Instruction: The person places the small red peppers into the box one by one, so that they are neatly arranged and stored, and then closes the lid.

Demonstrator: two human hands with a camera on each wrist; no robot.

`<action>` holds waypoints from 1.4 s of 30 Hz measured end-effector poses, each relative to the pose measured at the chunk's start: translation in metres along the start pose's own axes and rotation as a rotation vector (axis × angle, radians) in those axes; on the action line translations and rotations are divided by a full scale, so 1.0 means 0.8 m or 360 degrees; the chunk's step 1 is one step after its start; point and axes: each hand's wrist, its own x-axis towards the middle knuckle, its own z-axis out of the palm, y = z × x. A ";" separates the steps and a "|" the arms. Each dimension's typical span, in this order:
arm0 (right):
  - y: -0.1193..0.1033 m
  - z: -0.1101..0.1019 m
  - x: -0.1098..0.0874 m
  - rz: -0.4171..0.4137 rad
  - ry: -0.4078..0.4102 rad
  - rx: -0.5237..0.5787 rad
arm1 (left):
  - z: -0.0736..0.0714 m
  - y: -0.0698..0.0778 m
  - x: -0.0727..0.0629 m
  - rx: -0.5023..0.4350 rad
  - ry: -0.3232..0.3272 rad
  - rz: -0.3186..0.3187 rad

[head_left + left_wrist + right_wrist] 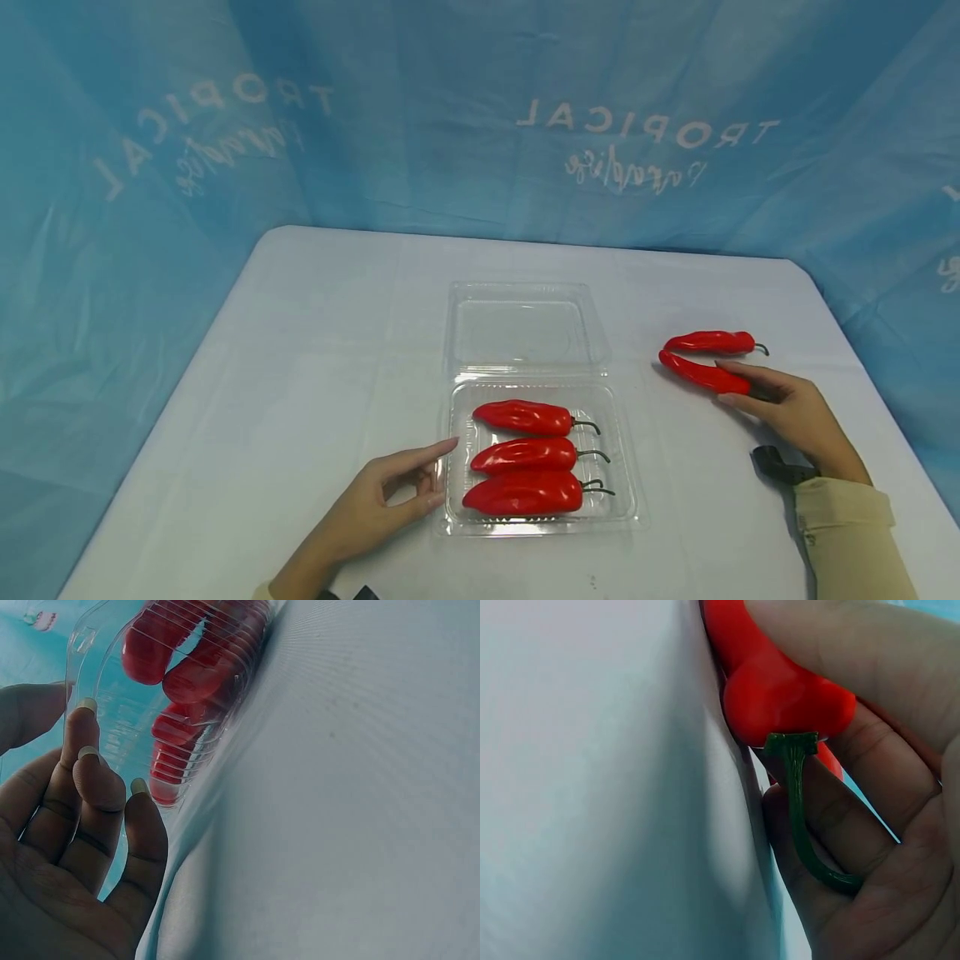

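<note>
Head view: right of the box (528,528), your right hand (787,408) pinches the near pepper (701,374); a slack pinch could drop it. Your left hand (371,504), fingers loosely spread, touches the box's left rim; a push could slide it.

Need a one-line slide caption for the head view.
Left hand at a clear container of three red peppers, right hand gripping a fourth pepper beside a fifth on the white table.
</note>
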 end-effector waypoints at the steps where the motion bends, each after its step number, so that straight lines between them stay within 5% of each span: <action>1: -0.001 0.000 -0.001 0.0002 0.0001 0.0002 | 0.000 0.000 0.000 0.0002 -0.0003 0.0019; 13: -0.009 -0.006 -0.012 0.0105 0.0058 0.0026 | 0.000 0.000 0.001 0.0019 -0.0006 0.0023; 19: -0.034 -0.009 -0.024 0.0099 0.0158 0.0101 | 0.000 0.003 0.000 0.0033 -0.0001 -0.0014; 27: -0.086 0.001 -0.036 -0.0090 0.0260 0.0106 | -0.001 0.000 0.000 0.0034 -0.0001 0.0043; 42: -0.172 0.047 -0.047 -0.0742 0.0203 0.0017 | -0.001 0.005 0.000 0.0037 0.0004 0.0012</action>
